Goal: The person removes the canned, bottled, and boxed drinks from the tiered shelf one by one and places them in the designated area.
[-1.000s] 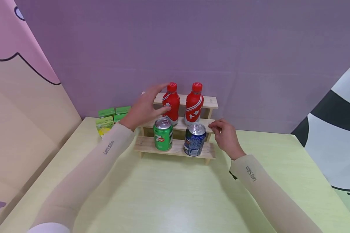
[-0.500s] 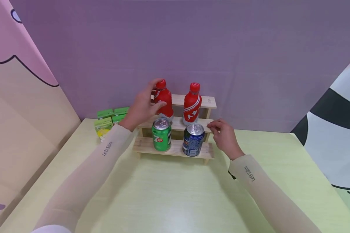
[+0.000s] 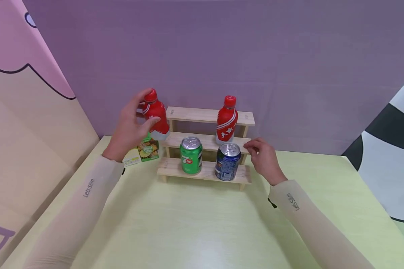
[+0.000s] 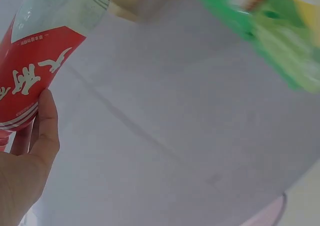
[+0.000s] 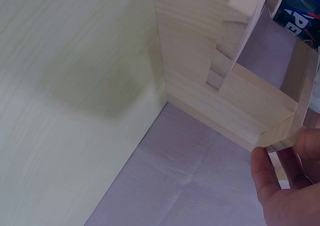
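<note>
My left hand point(image 3: 129, 125) grips a red plastic bottle point(image 3: 156, 116) with a red cap, held tilted at the left end of the wooden three-step rack point(image 3: 195, 114). In the left wrist view the same bottle point(image 4: 40, 68) shows its white lettering and clear base, thumb along its side. My right hand point(image 3: 263, 158) pinches the right end of the rack's middle step; the right wrist view shows fingers and thumb around that board end point(image 5: 281, 138). A second red bottle point(image 3: 227, 121) stands on the middle step. A green 7up can point(image 3: 190, 157) and a blue can point(image 3: 227, 162) stand on the lowest step.
Green and yellow boxes point(image 3: 148, 150) stand on the table left of the rack, partly hidden behind my left hand and bottle. The pale table point(image 3: 188, 220) runs back to a purple backdrop point(image 3: 202, 48). Printed panels flank both sides.
My left hand has closed on the left red bottle, lifted it off the middle step and carried it left, over the boxes. My right hand has stayed at the rack.
</note>
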Demonstrator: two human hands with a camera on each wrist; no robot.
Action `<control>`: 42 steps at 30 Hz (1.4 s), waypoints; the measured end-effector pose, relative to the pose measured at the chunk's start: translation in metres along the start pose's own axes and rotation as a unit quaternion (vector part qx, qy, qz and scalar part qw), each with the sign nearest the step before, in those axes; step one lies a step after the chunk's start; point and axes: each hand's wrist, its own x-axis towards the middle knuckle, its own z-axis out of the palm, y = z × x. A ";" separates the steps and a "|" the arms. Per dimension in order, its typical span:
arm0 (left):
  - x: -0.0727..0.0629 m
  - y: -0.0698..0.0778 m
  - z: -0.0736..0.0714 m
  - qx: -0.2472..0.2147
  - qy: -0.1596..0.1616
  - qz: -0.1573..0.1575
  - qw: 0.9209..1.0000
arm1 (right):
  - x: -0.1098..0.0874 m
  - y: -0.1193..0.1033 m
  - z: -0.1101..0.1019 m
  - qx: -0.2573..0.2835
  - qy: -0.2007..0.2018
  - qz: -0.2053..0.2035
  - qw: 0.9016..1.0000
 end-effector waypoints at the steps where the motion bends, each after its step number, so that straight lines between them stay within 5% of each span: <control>1: -0.005 -0.003 -0.003 0.008 -0.004 -0.008 1.000 | 0.000 0.001 0.000 0.001 0.001 -0.001 1.000; 12: -0.071 -0.039 -0.029 0.071 -0.047 -0.079 0.993 | 0.000 0.001 -0.001 0.001 0.000 -0.007 1.000; 22: -0.116 -0.070 -0.023 0.097 -0.072 -0.159 0.980 | 0.000 0.000 -0.001 -0.004 0.002 -0.003 1.000; 34: -0.119 -0.079 -0.016 0.111 -0.055 -0.160 0.979 | -0.002 0.000 0.000 -0.004 0.003 0.003 1.000; 42: -0.098 -0.052 -0.015 0.152 -0.002 -0.077 0.985 | -0.001 0.000 0.001 -0.002 0.005 -0.005 1.000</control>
